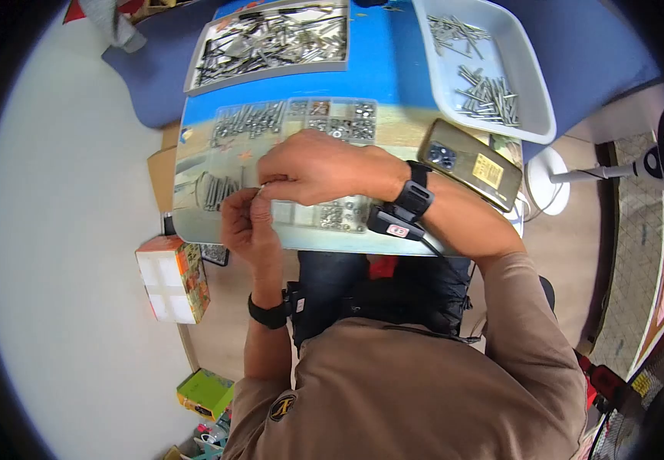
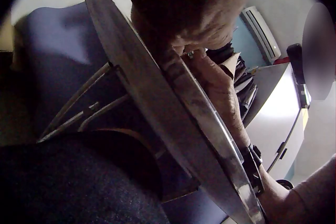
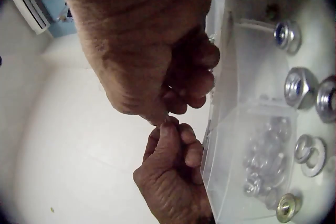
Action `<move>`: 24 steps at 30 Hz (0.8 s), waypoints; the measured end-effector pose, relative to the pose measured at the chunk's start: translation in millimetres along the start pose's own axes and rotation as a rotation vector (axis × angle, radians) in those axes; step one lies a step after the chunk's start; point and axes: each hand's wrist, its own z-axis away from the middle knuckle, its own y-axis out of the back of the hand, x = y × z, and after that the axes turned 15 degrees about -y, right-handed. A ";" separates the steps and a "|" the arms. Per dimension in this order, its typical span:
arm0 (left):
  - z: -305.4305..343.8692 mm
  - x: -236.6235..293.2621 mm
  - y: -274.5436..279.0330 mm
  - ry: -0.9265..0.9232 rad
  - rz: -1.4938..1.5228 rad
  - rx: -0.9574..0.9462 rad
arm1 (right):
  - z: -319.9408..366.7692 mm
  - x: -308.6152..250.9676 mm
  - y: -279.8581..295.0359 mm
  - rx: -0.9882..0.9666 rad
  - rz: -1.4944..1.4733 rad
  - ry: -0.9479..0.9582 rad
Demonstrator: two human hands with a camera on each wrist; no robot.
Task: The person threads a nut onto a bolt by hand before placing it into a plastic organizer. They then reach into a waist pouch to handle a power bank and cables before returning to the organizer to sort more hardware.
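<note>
My right hand point(image 1: 313, 165) and left hand point(image 1: 248, 222) meet fingertip to fingertip over the left part of a clear plastic compartment box point(image 1: 295, 213). Between the pinching fingers shows a tiny shiny metal piece point(image 1: 262, 188); I cannot tell its kind, since the fingers hide most of it. Long bolts point(image 1: 248, 121) fill a compartment behind the hands, and more bolts point(image 1: 221, 192) lie left of them. Small nuts point(image 1: 340, 215) sit in a near compartment. Seen from the right wrist, the left thumb and fingers point(image 3: 170, 142) pinch just below the right fingertips, beside loose nuts point(image 3: 298, 87).
A shallow tray of mixed screws point(image 1: 194, 84) stands at the back left. At the back right is a white tub point(image 1: 527, 92) holding two piles of bolts. A phone point(image 1: 466, 161) lies right of the box, near the right forearm. The table's front edge point(image 1: 332, 249) runs before the lap.
</note>
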 end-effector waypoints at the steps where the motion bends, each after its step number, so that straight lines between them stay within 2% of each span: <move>1: 0.0 0.9 -1.4 0.014 0.016 0.009 | -1.0 0.2 1.8 -0.046 0.049 -0.044; 3: -0.4 2.6 -2.0 0.023 0.025 0.025 | -0.4 -0.8 3.0 -0.097 0.099 -0.077; 5: -1.1 4.2 -0.3 0.046 -0.019 -0.012 | 2.3 -5.5 0.9 0.053 -0.083 -0.029; 8: -1.0 3.9 1.5 0.049 0.005 -0.016 | 1.8 -7.9 1.7 0.073 -0.141 0.014; 15: -2.0 3.3 -0.5 0.015 -0.006 -0.039 | -0.4 -4.6 3.5 -0.062 0.044 -0.052; 17: -1.7 3.9 -1.7 0.006 0.012 -0.024 | 2.6 -12.8 3.1 0.070 -0.102 -0.047; 18: -1.8 4.4 -2.0 0.023 0.029 -0.020 | 2.0 -12.3 3.0 0.066 -0.102 -0.043; 21: -2.6 3.4 -1.8 0.013 0.016 -0.031 | 0.1 -4.5 -0.3 0.040 -0.159 0.019; 24: -0.5 -3.3 1.6 -0.018 -0.024 -0.055 | -1.8 5.7 -4.5 0.041 -0.068 0.095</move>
